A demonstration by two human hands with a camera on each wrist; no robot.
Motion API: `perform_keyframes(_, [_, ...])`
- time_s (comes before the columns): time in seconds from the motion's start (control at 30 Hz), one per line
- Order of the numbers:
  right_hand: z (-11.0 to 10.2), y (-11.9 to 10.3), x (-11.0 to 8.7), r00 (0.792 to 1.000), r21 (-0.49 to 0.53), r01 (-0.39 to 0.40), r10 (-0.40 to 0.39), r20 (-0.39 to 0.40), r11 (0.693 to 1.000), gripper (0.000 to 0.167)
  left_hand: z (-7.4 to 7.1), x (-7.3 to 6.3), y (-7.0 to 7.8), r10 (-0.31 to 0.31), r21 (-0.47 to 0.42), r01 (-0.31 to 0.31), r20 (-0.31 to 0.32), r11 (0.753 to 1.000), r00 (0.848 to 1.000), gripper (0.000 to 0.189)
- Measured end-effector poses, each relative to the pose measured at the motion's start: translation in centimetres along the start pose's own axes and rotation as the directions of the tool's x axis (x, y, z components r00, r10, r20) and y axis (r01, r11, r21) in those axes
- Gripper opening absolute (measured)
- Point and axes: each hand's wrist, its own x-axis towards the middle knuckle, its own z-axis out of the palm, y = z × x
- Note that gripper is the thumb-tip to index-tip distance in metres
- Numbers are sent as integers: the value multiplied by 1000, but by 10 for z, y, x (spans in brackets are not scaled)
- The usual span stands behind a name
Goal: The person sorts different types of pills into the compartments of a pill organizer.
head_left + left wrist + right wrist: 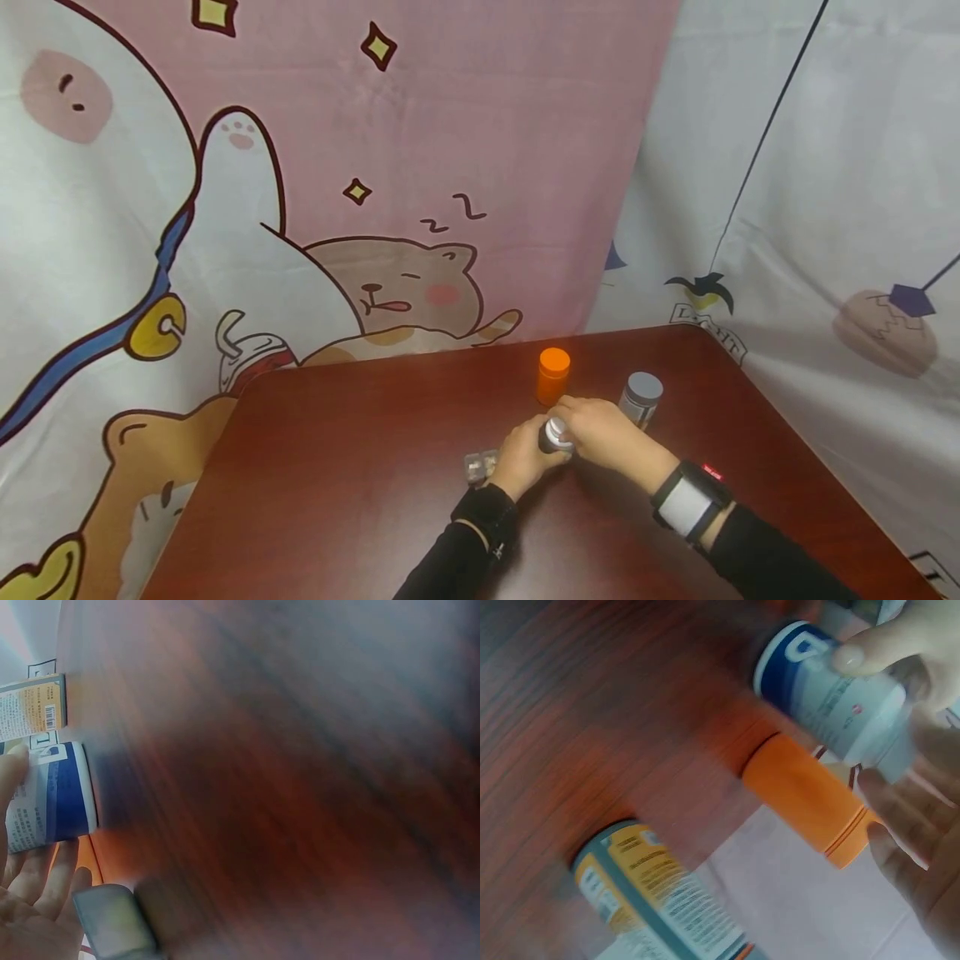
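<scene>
A white and blue bottle (pixel 838 694) stands roughly upright over the right half of the table, its white cap (pixel 556 429) facing up. My left hand (pixel 520 457) grips the bottle's body, thumb on one side and fingers on the other. From the right, my right hand (pixel 600 432) reaches over the top and holds the cap with curled fingers; part of that contact is hidden. Beside the left hand lies a small clear pill organizer (pixel 477 467), partly covered by that hand. Behind the hands stands an orange bottle (pixel 553 379).
A grey-lidded bottle (pixel 642 396) with a yellow and white label stands just beyond the right hand. All of this is on a dark red-brown wooden table (pixel 360 483). A cloth printed with cartoon animals (pixel 480 150) hangs behind the table's far edge.
</scene>
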Motion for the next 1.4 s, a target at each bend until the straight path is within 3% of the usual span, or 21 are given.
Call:
perform_keyframes(0.4, [21,-19,-1,990,-141,-84,66,-126,986,44,9,-1,-3,37,74,-29,-113,997,993,54])
perform_keyframes(0.8, [32,-22,0,971,-138,-154,125,-203,978,51,19,0,-4,17,88,0,-188,996,982,55])
perform_keyframes(0.93, [33,-17,0,972,-119,-157,131,-196,980,50,18,0,-4,36,107,-19,-163,994,986,54])
perform_keyframes(1.13, [33,-2,0,973,-124,-168,144,-181,978,60,-2,3,-4,64,141,-51,-93,989,994,61])
perform_keyframes(1.27, [32,11,-1,964,-120,-218,195,-179,968,48,-22,-4,-11,-9,139,19,-72,990,997,60])
perform_keyframes(1.4, [30,31,-4,955,-135,-250,222,-197,959,46,-43,-14,-22,-47,240,61,-66,969,997,58])
